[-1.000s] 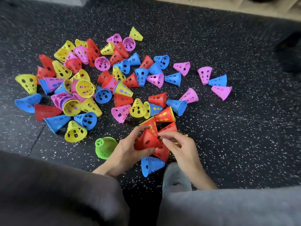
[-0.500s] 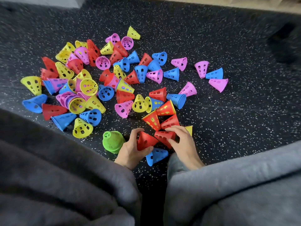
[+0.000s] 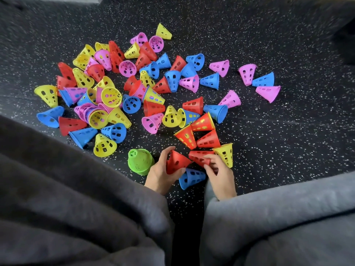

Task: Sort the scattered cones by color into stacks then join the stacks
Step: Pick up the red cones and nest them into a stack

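Observation:
Several perforated cones in red, yellow, blue and pink lie scattered on the dark speckled floor (image 3: 269,141). My left hand (image 3: 160,174) grips a red cone (image 3: 177,163) close to my body. My right hand (image 3: 219,172) pinches a second red cone (image 3: 198,157) lying on its side, its narrow end towards the first. A yellow cone (image 3: 225,154) lies just right of that hand, and a blue cone (image 3: 191,178) lies between my hands. A green cone stack (image 3: 140,162) stands upright left of my left hand.
More red cones (image 3: 206,140) lie just beyond my hands. The densest pile (image 3: 99,96) spreads to the far left. Three loose cones, pink and blue (image 3: 263,81), sit far right. My grey sleeves (image 3: 76,208) fill the lower view.
Both hands drew nearer to my body. The right hand has shifted its pinch onto a red cone lying on its side; the left hand keeps its red cone. My sleeves now cover more of the view.

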